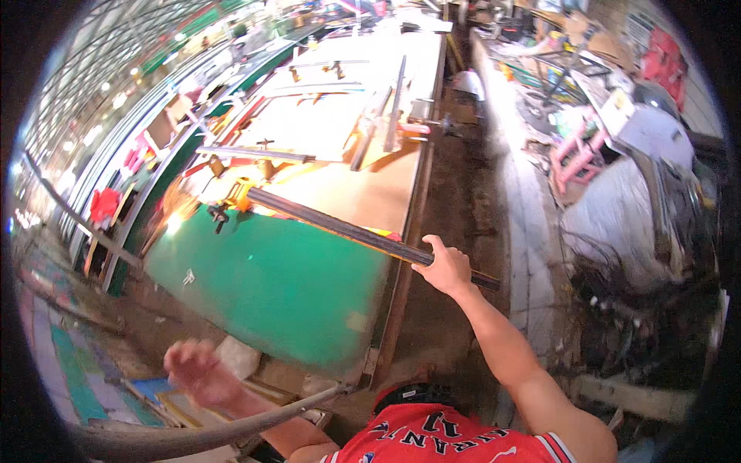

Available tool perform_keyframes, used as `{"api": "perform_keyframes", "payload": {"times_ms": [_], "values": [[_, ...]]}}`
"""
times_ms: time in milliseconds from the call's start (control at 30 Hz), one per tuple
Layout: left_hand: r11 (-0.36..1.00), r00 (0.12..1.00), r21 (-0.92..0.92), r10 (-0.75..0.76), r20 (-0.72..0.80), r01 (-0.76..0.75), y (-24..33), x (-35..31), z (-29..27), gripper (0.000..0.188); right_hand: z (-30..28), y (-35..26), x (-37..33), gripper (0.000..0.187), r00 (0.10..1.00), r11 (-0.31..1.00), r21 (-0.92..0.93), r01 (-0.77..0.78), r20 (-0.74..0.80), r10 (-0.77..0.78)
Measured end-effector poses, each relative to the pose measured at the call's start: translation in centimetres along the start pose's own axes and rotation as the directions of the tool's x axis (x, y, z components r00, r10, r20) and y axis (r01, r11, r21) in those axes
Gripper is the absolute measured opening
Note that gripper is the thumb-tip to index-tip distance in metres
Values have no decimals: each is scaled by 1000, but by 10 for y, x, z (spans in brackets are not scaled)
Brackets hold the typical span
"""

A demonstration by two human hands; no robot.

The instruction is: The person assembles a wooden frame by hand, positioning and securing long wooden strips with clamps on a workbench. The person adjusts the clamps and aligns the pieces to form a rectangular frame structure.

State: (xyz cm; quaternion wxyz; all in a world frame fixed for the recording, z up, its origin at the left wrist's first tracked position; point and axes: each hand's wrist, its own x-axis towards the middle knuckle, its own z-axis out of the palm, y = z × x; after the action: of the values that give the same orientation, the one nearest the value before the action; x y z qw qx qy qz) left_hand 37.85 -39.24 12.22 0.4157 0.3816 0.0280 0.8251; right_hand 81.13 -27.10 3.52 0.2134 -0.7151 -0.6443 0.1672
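Observation:
My right hand (448, 270) is closed around the near end of a long dark bar clamp (332, 225). The clamp slants over the table to a yellow head (238, 193) with a black screw handle (220, 217) at its far left end. A short piece of the bar sticks out past my hand, beyond the table's right edge. Lower left, my left hand (197, 372) is raised and somewhat blurred, its fingers loosely bent and apart with nothing visible in them. It is apart from the green tabletop (285, 285).
Further up the table, more clamps lie on a pale board (370, 193), including a dark-barred one (258, 154). A grey curved pipe (224, 428) crosses the lower left in front of my left arm. Beyond the aisle on the right are a pink frame (577, 158) and plastic-wrapped goods (614, 212).

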Motion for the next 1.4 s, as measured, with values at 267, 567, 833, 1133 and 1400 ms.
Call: {"api": "perform_keyframes", "payload": {"times_ms": [267,567,833,1133,1400], "values": [[-804,136,334,307,942,-492,45,-58,90,26,39,4,96,62,971,965,180,193,106,-214],[-748,772,616,231,592,-248,-193,-30,155,14,3,42,187,67,899,925,193,328,237,-369],[-132,953,966,238,-188,224,-408,40,125,14,-47,98,284,65,812,832,292,472,223,-539],[-559,966,807,-252,52,-189,-522,59,139,52,-94,136,375,63,742,811,113,573,347,-573],[-473,924,841,-374,77,-261,-587,108,116,54,-126,113,455,58,575,615,-21,788,379,-725]]}}
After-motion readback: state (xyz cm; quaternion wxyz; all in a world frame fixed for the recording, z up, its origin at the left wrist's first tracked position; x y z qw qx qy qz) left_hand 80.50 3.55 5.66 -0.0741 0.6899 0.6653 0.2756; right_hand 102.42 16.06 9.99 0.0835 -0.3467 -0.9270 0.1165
